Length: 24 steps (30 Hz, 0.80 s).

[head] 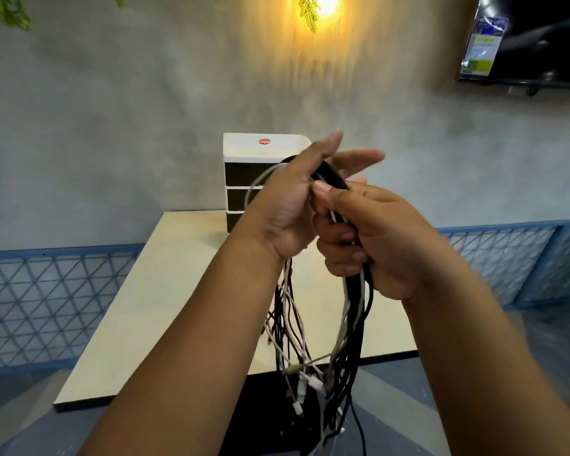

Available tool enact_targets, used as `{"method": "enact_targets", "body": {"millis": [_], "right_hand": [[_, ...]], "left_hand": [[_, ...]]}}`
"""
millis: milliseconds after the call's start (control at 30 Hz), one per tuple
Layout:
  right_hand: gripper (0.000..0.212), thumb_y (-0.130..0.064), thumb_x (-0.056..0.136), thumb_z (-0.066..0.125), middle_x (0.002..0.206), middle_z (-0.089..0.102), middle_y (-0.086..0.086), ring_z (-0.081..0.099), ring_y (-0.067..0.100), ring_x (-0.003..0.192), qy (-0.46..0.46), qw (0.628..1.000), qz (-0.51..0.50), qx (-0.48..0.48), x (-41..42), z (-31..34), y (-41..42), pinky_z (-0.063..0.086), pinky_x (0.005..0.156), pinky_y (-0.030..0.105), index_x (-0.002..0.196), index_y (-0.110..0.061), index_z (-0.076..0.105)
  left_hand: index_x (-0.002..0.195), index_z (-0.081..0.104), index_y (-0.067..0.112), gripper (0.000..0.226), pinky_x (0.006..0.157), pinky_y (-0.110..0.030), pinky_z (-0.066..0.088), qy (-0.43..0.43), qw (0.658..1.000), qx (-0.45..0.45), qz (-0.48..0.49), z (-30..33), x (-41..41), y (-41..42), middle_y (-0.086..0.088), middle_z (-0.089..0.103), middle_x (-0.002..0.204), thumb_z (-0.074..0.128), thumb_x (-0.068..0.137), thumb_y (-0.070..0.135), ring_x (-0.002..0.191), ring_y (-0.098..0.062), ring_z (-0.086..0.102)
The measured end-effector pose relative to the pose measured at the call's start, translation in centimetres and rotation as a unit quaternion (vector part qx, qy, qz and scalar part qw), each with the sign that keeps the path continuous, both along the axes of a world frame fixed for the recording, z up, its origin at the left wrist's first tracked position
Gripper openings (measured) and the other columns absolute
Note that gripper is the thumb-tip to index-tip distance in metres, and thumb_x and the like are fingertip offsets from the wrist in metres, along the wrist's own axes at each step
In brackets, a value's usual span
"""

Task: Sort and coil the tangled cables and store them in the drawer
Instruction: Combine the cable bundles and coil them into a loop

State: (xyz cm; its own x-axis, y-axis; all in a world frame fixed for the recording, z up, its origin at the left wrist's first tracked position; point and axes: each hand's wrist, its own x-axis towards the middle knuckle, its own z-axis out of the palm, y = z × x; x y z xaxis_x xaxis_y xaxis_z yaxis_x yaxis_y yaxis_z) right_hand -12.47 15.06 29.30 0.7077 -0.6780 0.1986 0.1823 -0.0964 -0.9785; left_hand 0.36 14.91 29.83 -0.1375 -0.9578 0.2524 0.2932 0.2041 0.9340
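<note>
Cables (313, 327): a mixed black and white bundle, held up in front of the drawer unit (244, 179) and hanging down past the near edge of the table (165, 291) that the unit stands on.
Left hand (287, 205): your palm faces you, thumb pressed on the top of the loop, fingers stretched out behind it toward the drawer unit.
Right hand (375, 238): your fingers are curled round the gathered strands just right of the left hand, thumb pinching a black strand at the top.
Long axis: the bundle runs near vertical, looped end up in your hands, free ends and white plugs pointing down at the floor.
Sorting status: judged not begun in earnest; the strands cross one another low in the bundle.
Risk one: pulling one strand upward could tighten the crossings below, since the knotting sits under your grip.
Risk two: dangling plugs may snag the table edge as you lower the bundle.
Risk three: slackening the right grip could drop the whole loop.
Drawers: all appear closed; none is ready to receive a coil.
</note>
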Motion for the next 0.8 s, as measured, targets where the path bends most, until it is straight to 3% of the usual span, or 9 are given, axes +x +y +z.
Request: {"method": "enact_targets", "body": {"millis": [100,167,233,333,400,467,533,667,800], "right_hand": [[0.022,-0.022,0.100,0.052,0.060,0.042,0.006,0.042,0.019,0.048,-0.010,0.999,-0.004,-0.034,-0.8,-1.2,-0.4,0.039,0.049,0.029,0.083,-0.009,0.050],[0.016,-0.023,0.094,0.061,0.070,0.063,0.005,0.065,0.025,0.066,0.022,0.996,-0.032,-0.079,-1.8,-2.8,-1.1,0.057,0.069,0.035,0.091,-0.007,0.061],[0.024,-0.038,0.084,0.073,0.087,0.074,0.001,0.072,0.023,0.089,0.085,0.979,-0.105,-0.151,-2.9,-4.6,-1.7,0.058,0.087,0.044,0.096,-0.017,0.068],[0.030,-0.042,0.075,0.080,0.086,0.071,-0.004,0.068,0.015,0.084,0.083,0.944,-0.226,-0.226,-3.4,-6.2,-2.1,0.057,0.076,0.041,0.089,-0.023,0.063],[0.024,-0.037,0.077,0.079,0.083,0.068,-0.004,0.067,0.016,0.079,0.069,0.934,-0.250,-0.246,-2.6,-6.8,-1.8,0.056,0.068,0.040,0.087,-0.025,0.061],[0.019,-0.039,0.078,0.071,0.082,0.068,-0.001,0.067,0.020,0.080,0.051,0.943,-0.235,-0.229,-1.4,-7.6,-1.4,0.057,0.072,0.049,0.090,-0.026,0.063],[0.017,-0.039,0.082,0.068,0.079,0.067,0.006,0.065,0.026,0.078,0.030,0.954,-0.226,-0.197,-0.9,-8.4,-1.4,0.056,0.075,0.054,0.089,-0.024,0.067],[0.016,-0.021,0.090,0.069,0.074,0.060,0.009,0.057,0.019,0.069,0.041,0.977,-0.162,-0.135,-1.7,-11.1,-3.0,0.050,0.071,0.034,0.086,-0.005,0.066],[0.013,-0.016,0.087,0.072,0.071,0.060,0.003,0.055,0.014,0.069,0.136,0.978,-0.121,-0.103,-2.4,-14.3,-4.4,0.046,0.071,0.032,0.078,-0.007,0.067]], "left_hand": [[0.059,0.055,0.018,0.050,0.103,-0.033,0.042,0.029,1.000,-0.004,0.000,0.5,-1.3,0.0,-0.007,0.071,0.118,0.036,0.102,0.034,0.125,-0.021,0.057],[0.059,0.036,0.018,0.045,0.088,-0.028,0.047,0.060,0.998,-0.018,0.017,0.9,-1.6,-0.2,-0.009,0.075,0.100,0.034,0.103,0.029,0.110,-0.021,0.066],[0.062,0.032,0.019,0.040,0.086,-0.032,0.049,0.118,0.992,-0.024,0.025,1.5,-1.6,-0.4,-0.002,0.072,0.074,0.034,0.102,0.027,0.087,-0.021,0.072],[0.061,0.032,0.020,0.040,0.050,-0.022,0.051,0.250,0.968,0.007,0.013,2.4,-1.5,-1.1,0.008,0.039,0.042,0.036,0.101,0.027,0.040,-0.009,0.050],[0.060,0.030,0.021,0.040,0.034,-0.013,0.031,0.287,0.958,0.013,0.016,3.3,-1.7,-1.7,0.008,0.028,0.039,0.035,0.099,0.025,0.031,-0.007,0.029],[0.060,0.030,0.021,0.039,0.031,-0.012,0.022,0.309,0.950,0.004,0.032,4.1,-1.9,-2.2,0.008,0.025,0.039,0.035,0.098,0.022,0.029,-0.006,0.024],[0.059,0.032,0.020,0.038,0.030,-0.012,0.020,0.339,0.940,-0.006,0.043,4.8,-1.9,-2.6,0.008,0.026,0.040,0.035,0.097,0.020,0.029,-0.006,0.023],[0.060,0.032,0.020,0.036,0.031,-0.013,0.019,0.369,0.926,-0.011,0.077,5.7,-0.9,-3.9,0.008,0.027,0.040,0.036,0.095,0.018,0.030,-0.007,0.023],[0.058,0.030,0.021,0.034,0.032,-0.012,0.018,0.396,0.912,-0.006,0.102,5.9,0.6,-4.7,0.008,0.026,0.040,0.034,0.091,0.014,0.030,-0.008,0.021]]}}
